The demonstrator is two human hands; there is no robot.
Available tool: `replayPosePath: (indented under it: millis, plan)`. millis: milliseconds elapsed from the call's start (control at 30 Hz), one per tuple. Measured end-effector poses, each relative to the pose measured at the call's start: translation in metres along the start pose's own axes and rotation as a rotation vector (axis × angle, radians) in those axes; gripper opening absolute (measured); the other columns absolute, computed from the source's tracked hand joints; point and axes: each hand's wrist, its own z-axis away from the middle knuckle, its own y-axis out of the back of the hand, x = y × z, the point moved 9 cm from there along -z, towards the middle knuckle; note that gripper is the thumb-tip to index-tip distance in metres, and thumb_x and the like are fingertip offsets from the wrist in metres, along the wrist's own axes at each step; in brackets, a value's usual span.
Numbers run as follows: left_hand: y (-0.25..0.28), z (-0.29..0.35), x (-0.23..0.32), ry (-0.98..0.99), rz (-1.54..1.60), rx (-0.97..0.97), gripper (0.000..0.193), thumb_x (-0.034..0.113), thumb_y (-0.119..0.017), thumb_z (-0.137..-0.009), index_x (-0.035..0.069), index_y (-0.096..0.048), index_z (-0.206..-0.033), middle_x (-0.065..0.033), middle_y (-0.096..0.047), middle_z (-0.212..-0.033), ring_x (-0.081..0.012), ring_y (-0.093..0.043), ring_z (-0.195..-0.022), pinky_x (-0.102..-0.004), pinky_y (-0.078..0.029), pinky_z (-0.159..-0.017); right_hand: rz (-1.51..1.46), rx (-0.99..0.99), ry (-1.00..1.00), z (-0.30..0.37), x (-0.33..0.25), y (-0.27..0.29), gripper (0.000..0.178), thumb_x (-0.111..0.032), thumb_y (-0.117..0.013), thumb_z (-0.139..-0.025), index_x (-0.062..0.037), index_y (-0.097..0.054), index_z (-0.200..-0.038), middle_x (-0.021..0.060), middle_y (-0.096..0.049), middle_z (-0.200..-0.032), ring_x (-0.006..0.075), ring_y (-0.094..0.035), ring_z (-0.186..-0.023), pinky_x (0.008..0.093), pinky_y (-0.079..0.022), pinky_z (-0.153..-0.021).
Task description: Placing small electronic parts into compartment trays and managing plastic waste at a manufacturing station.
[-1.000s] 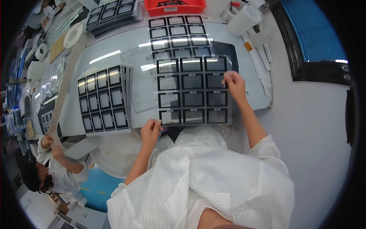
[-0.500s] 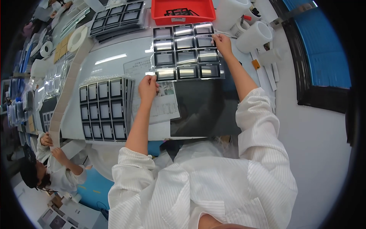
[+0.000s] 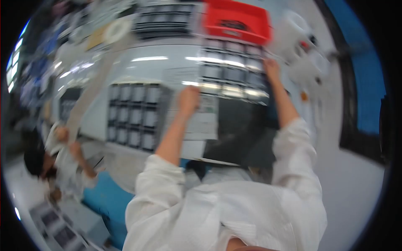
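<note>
A clear plastic sheet of black-framed rectangular windows (image 3: 233, 73), set in a grid, is stretched between my two hands. My left hand (image 3: 189, 100) is closed at its near left corner. At the sheet's right edge, toward the far side, my right hand (image 3: 271, 69) pinches it. Bright reflections run across the sheet, and motion smears the picture. Beneath its near edge are a dark mat (image 3: 238, 129) and a printed paper (image 3: 205, 123). To the left of my left forearm lies a stack of similar framed sheets (image 3: 135, 116).
A red bin (image 3: 261, 26) with small black pieces stands beyond the sheet. Another stack of framed sheets (image 3: 164, 20) lies at the back left. White rolls (image 3: 307, 69) stand at the right. A co-worker's hand (image 3: 61, 133) is on a long pale strip (image 3: 94, 79) at the left.
The whole view has swung, so the table and things on it appear farther right and mostly lower, now blurred. Both hands still hold the sheet.
</note>
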Motion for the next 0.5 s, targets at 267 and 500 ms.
replayPosePath:
  millis: [267, 500]
  plan:
    - [0.003, 0.033, 0.062, -0.014, -0.292, 0.129, 0.026, 0.027, -0.06, -0.086, 0.002, -0.062, -0.092, -0.0177, -0.066, -0.083, -0.0347, -0.063, -0.084, -0.046, -0.049, -0.072, -0.153, 0.163, -0.081, 0.083, -0.014, 0.056, 0.061, -0.024, -0.067, -0.079, 0.0048, -0.044, -0.127, 0.0259, -0.05, -0.123, 0.0423, -0.046, -0.116, 0.0467, -0.034, -0.1]
    - [-0.031, 0.02, 0.047, -0.171, -0.618, 0.052, 0.03, 0.027, -0.045, -0.091, 0.003, -0.061, -0.1, -0.0162, -0.067, -0.08, -0.0353, -0.065, -0.073, -0.0473, -0.051, -0.065, -0.414, 0.214, -0.186, 0.236, -0.129, 0.193, 0.037, -0.004, -0.057, -0.078, -0.0009, -0.054, -0.114, 0.0169, -0.053, -0.117, 0.0332, -0.047, -0.114, 0.0413, -0.034, -0.1]
